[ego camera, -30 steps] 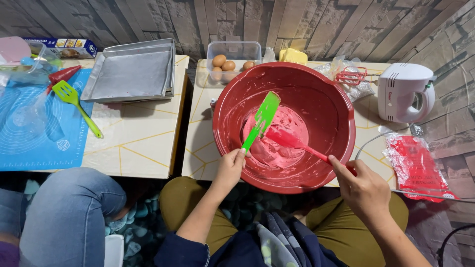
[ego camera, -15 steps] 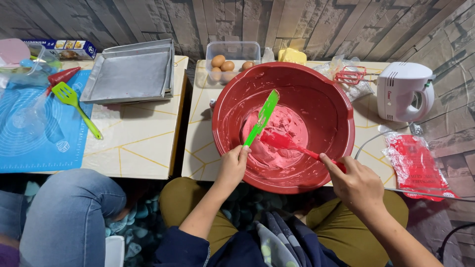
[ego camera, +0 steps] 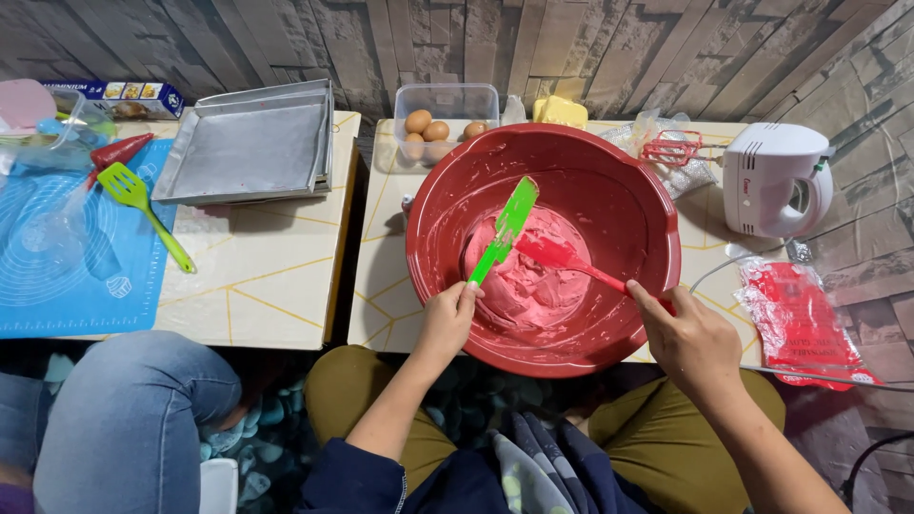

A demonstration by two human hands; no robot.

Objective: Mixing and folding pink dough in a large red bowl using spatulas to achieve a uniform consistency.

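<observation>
At the lower centre of the frame, the left hand (ego camera: 446,319) is closed around the handle of a green spatula (ego camera: 504,229), whose blade is raised on a slant over the pink batter (ego camera: 533,276). To the lower right, the right hand (ego camera: 693,341) is clamped on the handle of a red spatula (ego camera: 571,262), its blade pressed into the batter just beside the green one. Both tools are held inside a red bowl (ego camera: 628,205) at the frame's middle, set on a table (ego camera: 381,305) near its front edge. Batter may be flicked over the rim if the blades are scraped together hard, and the bowl, held by neither hand, may be pushed off. Farther up, an egg tub (ego camera: 447,114) and a white hand mixer (ego camera: 776,176) are seen.
</observation>
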